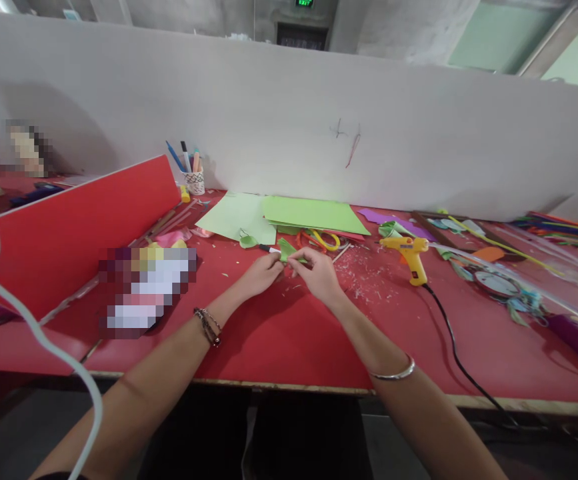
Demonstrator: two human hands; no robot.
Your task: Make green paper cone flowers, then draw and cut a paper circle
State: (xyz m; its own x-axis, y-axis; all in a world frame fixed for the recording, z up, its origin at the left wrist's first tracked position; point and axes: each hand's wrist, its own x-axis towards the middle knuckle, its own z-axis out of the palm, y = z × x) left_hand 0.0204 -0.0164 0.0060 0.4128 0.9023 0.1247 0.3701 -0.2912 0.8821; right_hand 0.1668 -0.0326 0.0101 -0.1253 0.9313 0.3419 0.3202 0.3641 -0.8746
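Remotely, I view the left hand [263,273] and right hand [317,272] pinching the green piece [285,249] between them; it projects beyond the fingers, long axis unclear.

The person in front of me is holding both arms out, the left forearm [163,373] and the right forearm [369,333] slanting inward like a wide V. The left hand [261,275] and the right hand [317,275] are nearly meeting; from here I'm not making out whether their fingertips are touching. On each, thumb and forefinger are pinching together. Lower down, the dark-clothed legs [313,437] are showing between the forearms.
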